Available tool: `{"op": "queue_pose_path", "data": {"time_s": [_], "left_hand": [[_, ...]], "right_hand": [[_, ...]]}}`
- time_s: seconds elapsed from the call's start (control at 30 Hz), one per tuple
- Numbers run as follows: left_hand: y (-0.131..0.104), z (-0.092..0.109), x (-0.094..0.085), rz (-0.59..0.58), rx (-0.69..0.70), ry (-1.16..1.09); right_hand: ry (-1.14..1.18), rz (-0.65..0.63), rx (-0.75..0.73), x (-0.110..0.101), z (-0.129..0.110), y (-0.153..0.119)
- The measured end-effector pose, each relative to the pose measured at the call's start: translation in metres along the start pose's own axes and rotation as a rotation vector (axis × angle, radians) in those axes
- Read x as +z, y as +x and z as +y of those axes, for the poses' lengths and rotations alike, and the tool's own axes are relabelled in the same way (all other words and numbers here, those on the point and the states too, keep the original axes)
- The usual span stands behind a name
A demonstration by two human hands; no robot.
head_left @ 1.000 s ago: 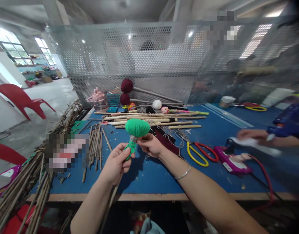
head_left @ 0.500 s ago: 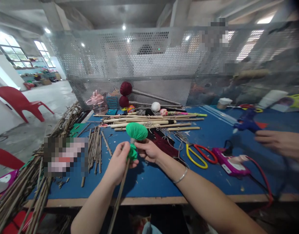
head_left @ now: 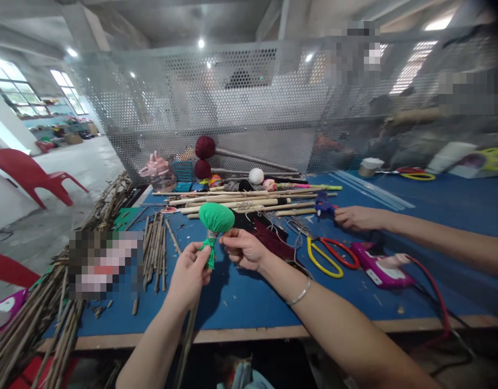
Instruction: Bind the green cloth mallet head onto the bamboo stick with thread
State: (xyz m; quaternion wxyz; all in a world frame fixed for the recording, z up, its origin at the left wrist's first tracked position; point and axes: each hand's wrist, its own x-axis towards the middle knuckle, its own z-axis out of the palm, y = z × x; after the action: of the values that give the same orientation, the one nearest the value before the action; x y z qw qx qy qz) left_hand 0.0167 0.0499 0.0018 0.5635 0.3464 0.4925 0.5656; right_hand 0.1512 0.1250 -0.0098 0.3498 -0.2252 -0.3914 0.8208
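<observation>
A green cloth-covered ball (head_left: 216, 217) tops a thin stick (head_left: 187, 337), with a grey band just under the ball and loose green cloth below it. My left hand (head_left: 194, 263) is closed round the stick and the gathered cloth. Beside the grey band, my right hand (head_left: 243, 248) has its thumb and forefinger pinched together; what they hold is too small to make out. A bracelet circles my right wrist.
Another person's hand (head_left: 356, 218) holds a blue glue gun (head_left: 325, 206) at the right. Scissors (head_left: 325, 257), a purple power strip (head_left: 380, 267), sticks (head_left: 155, 248) and dark red cloth (head_left: 269, 237) lie on the blue table (head_left: 249, 308). A perforated screen (head_left: 249, 102) stands behind.
The other person's hand has moved the glue gun left, closer to my hands. The green ball is a little further left. My left fingers have shifted on the cloth, and my right fingers are by the band.
</observation>
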Motion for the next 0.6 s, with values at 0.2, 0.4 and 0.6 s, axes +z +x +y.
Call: {"op": "queue_pose_path", "data": {"time_s": [0.2, 0.4, 0.6], "left_hand": [[-0.001, 0.004, 0.001, -0.148, -0.057, -0.147], [0.003, 0.003, -0.003, -0.333, -0.301, -0.383], [0.008, -0.004, -0.003, -0.210, -0.341, -0.201]], "right_hand": [[-0.003, 0.056, -0.063, 0.000, 0.003, 0.004], [0.019, 0.010, -0.076, -0.003, 0.003, 0.002], [-0.004, -0.003, -0.009, -0.010, 0.004, 0.002]]}}
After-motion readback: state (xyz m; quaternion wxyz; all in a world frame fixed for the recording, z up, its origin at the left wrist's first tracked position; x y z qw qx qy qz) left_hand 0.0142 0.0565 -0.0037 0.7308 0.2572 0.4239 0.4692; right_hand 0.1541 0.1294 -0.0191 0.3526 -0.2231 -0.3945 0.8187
